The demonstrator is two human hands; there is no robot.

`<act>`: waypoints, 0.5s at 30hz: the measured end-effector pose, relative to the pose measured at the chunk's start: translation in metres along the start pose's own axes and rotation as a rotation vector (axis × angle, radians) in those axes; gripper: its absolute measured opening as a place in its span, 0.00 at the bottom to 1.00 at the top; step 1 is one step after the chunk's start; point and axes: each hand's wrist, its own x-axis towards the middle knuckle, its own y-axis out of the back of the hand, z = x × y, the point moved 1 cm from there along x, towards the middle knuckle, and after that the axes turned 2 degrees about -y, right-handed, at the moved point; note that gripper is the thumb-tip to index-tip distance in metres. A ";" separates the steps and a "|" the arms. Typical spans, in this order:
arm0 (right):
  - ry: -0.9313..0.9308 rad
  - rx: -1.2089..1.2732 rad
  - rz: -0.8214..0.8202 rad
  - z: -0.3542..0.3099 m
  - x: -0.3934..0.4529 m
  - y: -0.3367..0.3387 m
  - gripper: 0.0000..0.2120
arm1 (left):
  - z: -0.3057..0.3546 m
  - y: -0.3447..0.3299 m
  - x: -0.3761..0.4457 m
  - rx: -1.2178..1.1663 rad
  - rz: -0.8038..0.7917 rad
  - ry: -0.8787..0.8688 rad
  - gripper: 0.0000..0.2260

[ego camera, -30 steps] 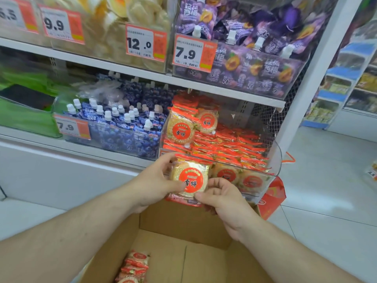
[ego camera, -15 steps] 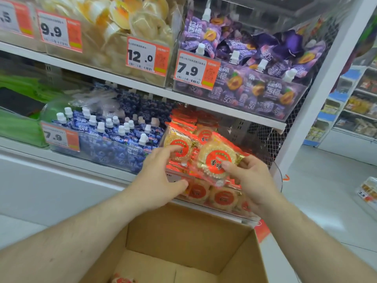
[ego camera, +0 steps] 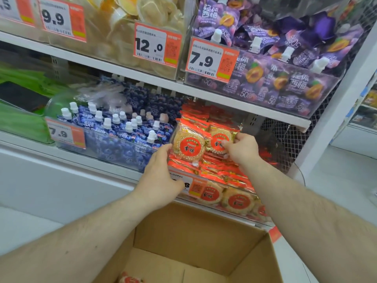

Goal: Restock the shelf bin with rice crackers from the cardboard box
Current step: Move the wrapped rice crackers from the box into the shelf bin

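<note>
Head view: right hand (ego camera: 241, 152) grip pinches cracker pack (ego camera: 219, 142) over bin rim (ego camera: 234, 185); left hand (ego camera: 161, 178) holds another.

The lower shelf (ego camera: 114, 168) carries a clear shelf bin (ego camera: 253, 218) of rice crackers (ego camera: 234, 176) at 3 o'clock, a bin of blue pouches (ego camera: 122, 137) beside it at 9 o'clock. The upper shelf (ego camera: 240, 103) (white, like the lower) bears purple pouches (ego camera: 285, 78) at 1 o'clock.

We see bright, even store light with hardly any shadows. Glare whitens the clear bin fronts (ego camera: 114, 43). The wide lens bends the shelf edge (ego camera: 142, 78) and upright (ego camera: 334, 103); the aisle (ego camera: 365, 117) on the right is blurred.
</note>
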 end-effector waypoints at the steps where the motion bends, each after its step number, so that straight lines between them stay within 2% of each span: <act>1: 0.009 -0.032 0.022 0.000 0.000 -0.005 0.11 | 0.000 0.000 -0.001 0.012 -0.004 -0.004 0.39; 6: -0.027 -0.160 0.062 -0.003 -0.007 -0.020 0.12 | -0.002 0.000 -0.002 0.062 -0.031 -0.044 0.41; 11: -0.048 -0.232 0.004 -0.008 -0.014 -0.018 0.23 | 0.000 0.005 -0.001 -0.002 -0.067 -0.004 0.42; 15: -0.108 -0.135 -0.046 -0.010 -0.022 -0.007 0.27 | 0.001 0.009 -0.003 -0.046 -0.025 0.030 0.43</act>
